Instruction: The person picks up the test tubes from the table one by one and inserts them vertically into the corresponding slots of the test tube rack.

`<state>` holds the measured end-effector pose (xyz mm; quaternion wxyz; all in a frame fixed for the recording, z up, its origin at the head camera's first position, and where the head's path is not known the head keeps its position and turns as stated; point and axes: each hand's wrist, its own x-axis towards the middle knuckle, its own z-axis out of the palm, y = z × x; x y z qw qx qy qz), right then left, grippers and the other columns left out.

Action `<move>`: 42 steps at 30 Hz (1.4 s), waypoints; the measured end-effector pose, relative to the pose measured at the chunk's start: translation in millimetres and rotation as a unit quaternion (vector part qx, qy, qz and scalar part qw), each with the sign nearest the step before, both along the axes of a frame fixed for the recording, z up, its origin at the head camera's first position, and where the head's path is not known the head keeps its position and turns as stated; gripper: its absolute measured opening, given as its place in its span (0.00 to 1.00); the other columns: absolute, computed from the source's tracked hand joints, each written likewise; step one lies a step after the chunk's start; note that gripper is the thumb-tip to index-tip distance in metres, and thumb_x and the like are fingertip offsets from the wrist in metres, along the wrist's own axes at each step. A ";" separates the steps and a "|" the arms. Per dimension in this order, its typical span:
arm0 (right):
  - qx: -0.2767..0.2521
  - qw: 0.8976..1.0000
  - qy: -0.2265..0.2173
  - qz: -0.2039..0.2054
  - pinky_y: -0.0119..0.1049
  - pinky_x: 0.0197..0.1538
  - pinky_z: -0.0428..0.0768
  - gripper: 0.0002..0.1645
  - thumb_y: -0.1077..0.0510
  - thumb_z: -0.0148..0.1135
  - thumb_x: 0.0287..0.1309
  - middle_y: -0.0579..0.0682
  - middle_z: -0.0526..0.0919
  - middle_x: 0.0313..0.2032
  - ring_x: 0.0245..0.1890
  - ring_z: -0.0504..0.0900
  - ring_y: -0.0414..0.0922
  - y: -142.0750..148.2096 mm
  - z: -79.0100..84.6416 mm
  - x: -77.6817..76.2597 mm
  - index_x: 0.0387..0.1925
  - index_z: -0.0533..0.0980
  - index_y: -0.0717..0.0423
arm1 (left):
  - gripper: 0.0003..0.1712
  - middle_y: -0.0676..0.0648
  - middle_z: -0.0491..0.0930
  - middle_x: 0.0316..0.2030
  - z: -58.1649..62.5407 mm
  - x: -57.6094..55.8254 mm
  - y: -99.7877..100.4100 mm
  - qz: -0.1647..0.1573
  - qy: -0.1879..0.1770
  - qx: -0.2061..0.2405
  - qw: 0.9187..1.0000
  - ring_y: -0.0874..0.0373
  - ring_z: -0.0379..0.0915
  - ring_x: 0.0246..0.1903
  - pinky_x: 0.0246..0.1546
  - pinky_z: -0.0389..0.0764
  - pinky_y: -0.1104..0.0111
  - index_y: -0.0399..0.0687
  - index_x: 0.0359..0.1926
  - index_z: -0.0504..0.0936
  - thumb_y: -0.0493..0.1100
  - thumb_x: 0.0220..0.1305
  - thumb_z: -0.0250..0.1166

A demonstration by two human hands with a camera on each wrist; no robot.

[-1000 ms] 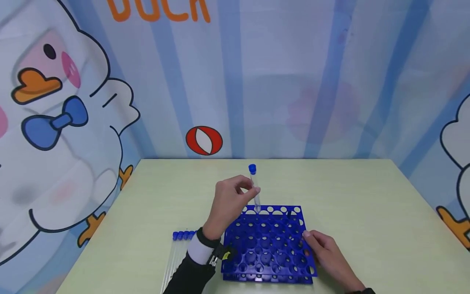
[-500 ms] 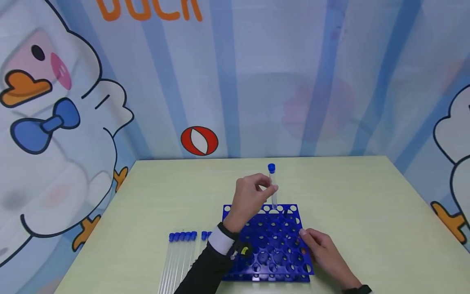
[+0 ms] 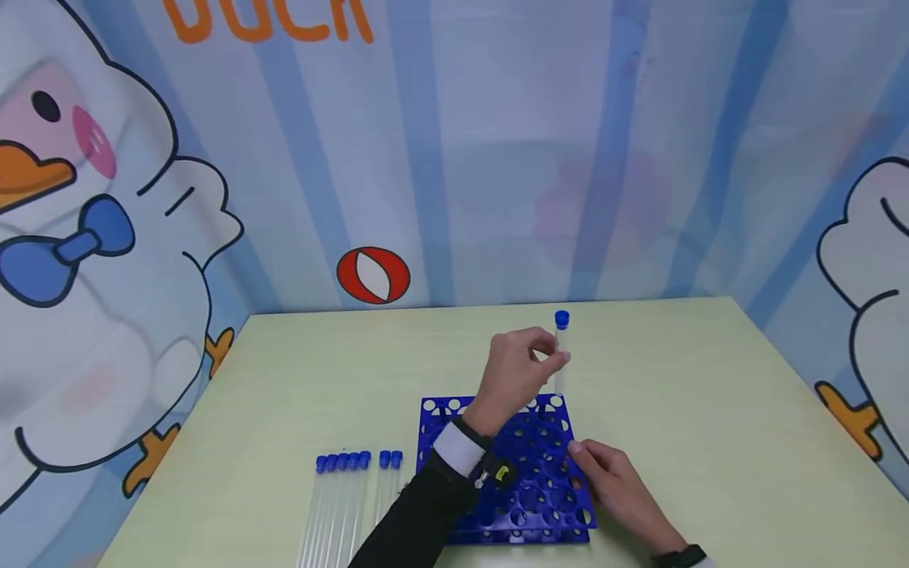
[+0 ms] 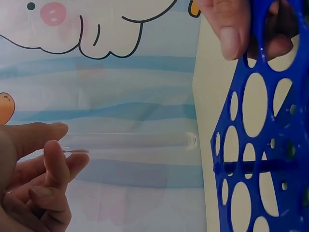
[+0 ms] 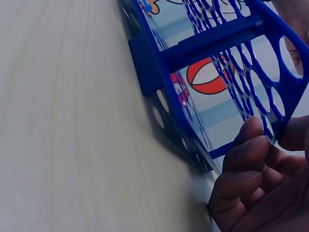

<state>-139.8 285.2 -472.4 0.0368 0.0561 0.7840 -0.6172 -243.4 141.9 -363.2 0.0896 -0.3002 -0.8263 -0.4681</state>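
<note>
Blue rack (image 3: 547, 473) with a clear test tube (image 4: 130, 141) held above its far right corner.
A pale table (image 3: 660, 379) carries the rack, whose tiers are pierced with round holes; to its left lie loose capped tubes (image 3: 334, 513), five side by side and two more next to the dark sleeve (image 3: 419, 513). The right hand (image 3: 621, 481) grips the rack's right edge between thumb and fingers. The left hand (image 3: 514, 371) reaches across the rack, thumb and fingertips pinching the test tube, which is nearly upright, its lower end apart from the holes. Smallest, a blue cap (image 3: 562, 319) tops it.
</note>
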 end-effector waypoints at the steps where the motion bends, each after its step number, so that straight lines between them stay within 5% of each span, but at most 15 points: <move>1: -0.001 1.000 0.001 0.003 0.32 0.18 0.67 0.27 0.43 0.46 0.65 0.52 0.72 0.22 0.16 0.66 0.40 -0.1 -0.3 -0.3 0.31 0.71 0.65 | 0.10 0.51 0.83 0.30 0.1 0.2 1.1 -0.001 0.002 -0.006 1.000 0.69 0.70 0.19 0.19 0.72 0.78 0.46 0.35 0.83 0.47 0.57 0.65; 24: 0.002 1.000 -0.001 0.002 0.31 0.18 0.66 0.28 0.41 0.46 0.64 0.52 0.73 0.22 0.16 0.66 0.41 -1.6 0.7 0.3 0.30 0.71 0.65 | 0.08 0.53 0.82 0.29 -24.0 1.7 4.1 -0.004 -0.018 -0.111 0.994 0.62 0.77 0.30 0.31 0.75 0.78 0.47 0.34 0.84 0.46 0.56 0.65; 42: 0.005 1.000 -0.011 -0.013 0.32 0.19 0.66 0.26 0.43 0.46 0.64 0.52 0.73 0.21 0.16 0.66 0.41 -3.0 3.0 0.6 0.29 0.71 0.63 | 0.07 0.53 0.81 0.30 -24.7 3.5 5.9 0.010 -0.061 -0.133 0.989 0.63 0.75 0.31 0.32 0.76 0.75 0.48 0.34 0.83 0.45 0.55 0.66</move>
